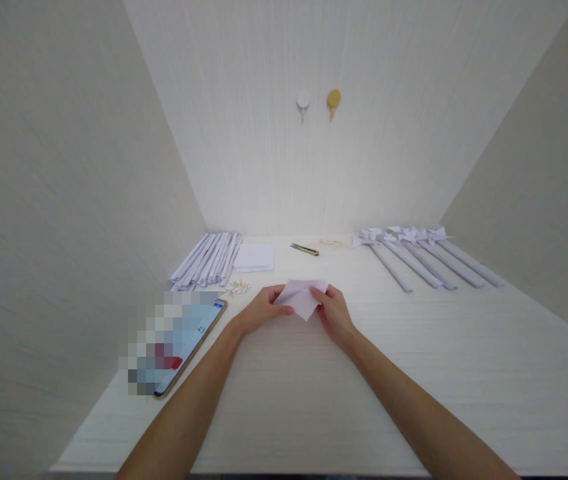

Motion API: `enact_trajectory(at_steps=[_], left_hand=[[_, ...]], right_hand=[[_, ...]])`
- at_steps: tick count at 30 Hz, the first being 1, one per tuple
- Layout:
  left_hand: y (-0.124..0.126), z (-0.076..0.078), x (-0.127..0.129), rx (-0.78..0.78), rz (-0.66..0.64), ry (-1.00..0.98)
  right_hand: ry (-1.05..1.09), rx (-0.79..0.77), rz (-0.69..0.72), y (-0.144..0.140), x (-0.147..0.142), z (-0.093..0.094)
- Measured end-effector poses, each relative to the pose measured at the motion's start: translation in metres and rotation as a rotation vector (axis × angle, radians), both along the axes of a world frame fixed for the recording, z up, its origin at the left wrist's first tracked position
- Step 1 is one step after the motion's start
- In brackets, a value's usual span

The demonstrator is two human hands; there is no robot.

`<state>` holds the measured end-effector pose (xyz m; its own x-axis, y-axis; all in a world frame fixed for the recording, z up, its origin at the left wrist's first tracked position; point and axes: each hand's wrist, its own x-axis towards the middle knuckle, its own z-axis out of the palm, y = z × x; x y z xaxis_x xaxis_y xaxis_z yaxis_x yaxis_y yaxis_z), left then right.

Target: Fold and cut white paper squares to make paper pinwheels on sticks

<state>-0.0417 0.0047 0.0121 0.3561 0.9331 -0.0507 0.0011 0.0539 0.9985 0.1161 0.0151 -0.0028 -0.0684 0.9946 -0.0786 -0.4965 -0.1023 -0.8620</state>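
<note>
A small white sheet of paper (304,299), partly folded, is held up between my two hands above the middle of the table. My left hand (264,309) pinches its left side, with the thumb on the near face and the other fingers behind. At the right side, my right hand (335,312) grips the paper with its thumb pressed on the front. The fingertips behind the sheet are mostly hidden. Just beyond the paper lie thread snips (305,249) with a pale handle.
Rolled paper sticks (209,260) are piled at the back left beside flat paper sheets (255,257) and small scattered bits (237,287). A phone (191,347) lies left of my forearm. Paper pinwheels on sticks (417,260) rest at the back right. Two hooks (334,99) are on the wall.
</note>
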Motion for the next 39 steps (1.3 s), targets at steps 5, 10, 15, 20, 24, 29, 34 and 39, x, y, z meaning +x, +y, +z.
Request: enact_trajectory(at_steps=[5,10,15,20,24,29,34,39], left_hand=[[0.0018,-0.0018,-0.0011,-0.034,0.023,-0.051],[0.0053,-0.0074,0.0025,-0.061,0.143,-0.097],[0.0035,-0.0070,0.0070,-0.096,0.267,-0.212],[0.0024,-0.0039,0.0079,-0.102,0.274,-0.303],[0.0029,-0.0038,0.0077,-0.112,0.273,-0.347],[0.0019,-0.0023,0.0083,-0.147,0.260,-0.388],[0.0019,-0.0035,0.0071,-0.168,0.189,-0.414],[0.0012,-0.0033,0.0068,-0.180,0.134,-0.431]], right_hand=[[-0.027,0.027,-0.022,0.0016,0.0020,-0.0025],[-0.036,0.011,-0.019,0.0014,0.0023,-0.0016],[0.001,-0.014,0.005,-0.0003,0.0014,0.0018],[0.060,-0.018,0.025,0.0004,0.0023,0.0036],[0.101,-0.036,0.073,0.0008,0.0033,0.0034],[0.150,-0.063,0.143,-0.0014,0.0035,0.0049],[0.173,-0.075,0.152,-0.0027,0.0031,0.0060],[0.156,-0.071,0.153,-0.0020,0.0024,0.0049]])
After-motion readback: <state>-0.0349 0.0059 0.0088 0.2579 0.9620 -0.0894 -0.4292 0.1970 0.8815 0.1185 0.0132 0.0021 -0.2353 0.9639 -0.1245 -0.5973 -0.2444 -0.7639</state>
